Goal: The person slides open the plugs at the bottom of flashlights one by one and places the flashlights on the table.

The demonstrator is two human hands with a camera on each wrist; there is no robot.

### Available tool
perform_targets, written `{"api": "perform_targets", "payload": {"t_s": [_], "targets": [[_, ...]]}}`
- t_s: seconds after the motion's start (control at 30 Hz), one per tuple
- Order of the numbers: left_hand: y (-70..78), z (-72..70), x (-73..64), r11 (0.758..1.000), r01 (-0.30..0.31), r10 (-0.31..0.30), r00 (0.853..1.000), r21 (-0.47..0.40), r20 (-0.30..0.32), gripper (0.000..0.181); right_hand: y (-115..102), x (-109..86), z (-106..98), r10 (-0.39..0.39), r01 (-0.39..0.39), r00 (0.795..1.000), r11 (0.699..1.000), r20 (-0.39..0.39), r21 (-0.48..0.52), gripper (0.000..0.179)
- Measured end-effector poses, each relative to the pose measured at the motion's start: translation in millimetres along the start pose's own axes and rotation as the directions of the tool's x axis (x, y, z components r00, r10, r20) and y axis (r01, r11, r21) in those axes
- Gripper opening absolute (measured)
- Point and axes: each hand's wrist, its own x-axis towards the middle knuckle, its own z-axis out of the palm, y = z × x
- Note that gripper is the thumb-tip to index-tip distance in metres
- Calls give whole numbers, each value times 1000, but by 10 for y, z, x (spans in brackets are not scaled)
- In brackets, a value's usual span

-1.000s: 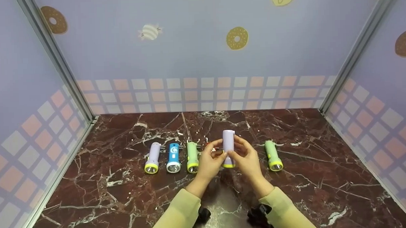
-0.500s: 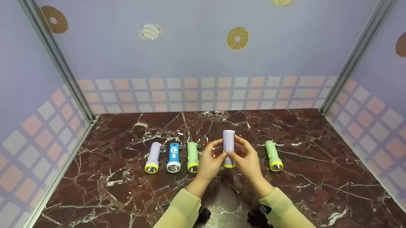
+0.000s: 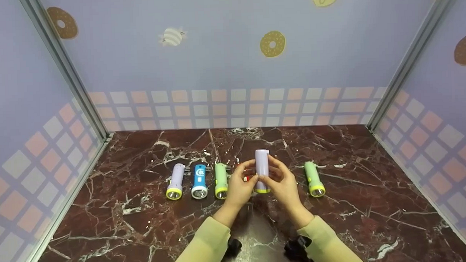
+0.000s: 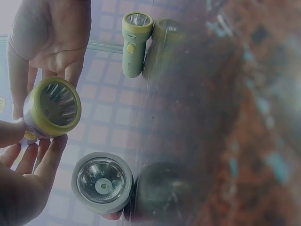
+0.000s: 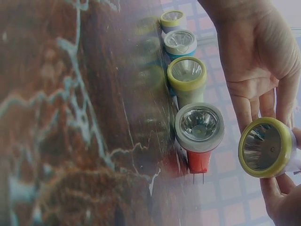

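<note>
My left hand and right hand together hold a pale purple flashlight above the table. Both thumbs meet on its near side, and the other fingers reach around its sides. Its yellow-ringed lens end points down toward me, the tail end up and away. In the right wrist view, the same lens sits between the two hands. Behind the hands lies a red flashlight with a whitish ring, mostly hidden in the head view.
Left of my hands, a purple flashlight, a blue one and a green one lie in a row on the dark red marbled table. Another green flashlight lies to the right. Patterned walls enclose the back and sides.
</note>
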Motion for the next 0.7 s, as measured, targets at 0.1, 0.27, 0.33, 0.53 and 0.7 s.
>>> {"api": "perform_targets", "payload": {"t_s": [0.1, 0.27, 0.33, 0.53, 0.7], "targets": [[-1, 3, 2, 1000, -3, 3, 1000, -2, -2, 44, 7, -4, 2, -2, 2, 1000, 1000, -5, 3, 62], [-4, 8, 10, 1000, -1, 1, 1000, -8, -3, 44, 16, -11, 10, 9, -9, 1000, 1000, -17, 13, 62], [-11, 5, 12, 1000, -3, 3, 1000, -9, -2, 44, 19, -16, 12, 11, -10, 1000, 1000, -23, 18, 62], [-32, -4, 5, 999, -31, 31, 999, 9, -9, 42, 21, -29, 25, 7, -7, 1000, 1000, -30, 21, 63], [-37, 2, 2, 999, -42, 43, 999, 23, -20, 41, 22, -30, 29, 12, -11, 999, 1000, -36, 26, 63]]}}
